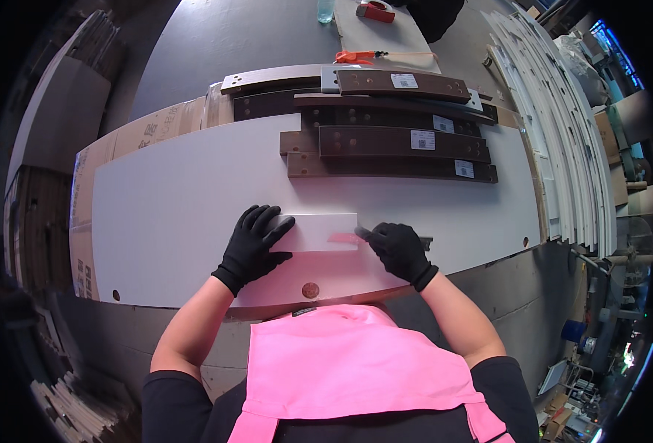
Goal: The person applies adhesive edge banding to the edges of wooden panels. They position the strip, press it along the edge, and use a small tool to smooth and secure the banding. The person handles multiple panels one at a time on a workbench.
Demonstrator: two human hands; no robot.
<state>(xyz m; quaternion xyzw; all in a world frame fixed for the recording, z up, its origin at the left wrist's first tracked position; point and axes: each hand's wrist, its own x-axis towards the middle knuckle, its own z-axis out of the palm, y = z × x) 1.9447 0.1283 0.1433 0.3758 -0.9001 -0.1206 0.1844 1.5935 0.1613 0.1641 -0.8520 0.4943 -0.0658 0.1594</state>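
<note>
A short white board lies flat on a large white panel in front of me. My left hand, in a black glove, grips its left end, the fingers over the top and the thumb at the near edge. At the board's right end, my black-gloved right hand is closed around a slim tool. The tool's dark end sticks out to the right of the hand; its exact kind I cannot make out. A pink-red slanted shape shows on the board's right part, perhaps a reflection.
Dark brown boards with holes and labels lie stacked at the panel's far side. Beyond them are an orange-handled tool and a red tape dispenser. Long white strips stand at the right, stacked panels at the left.
</note>
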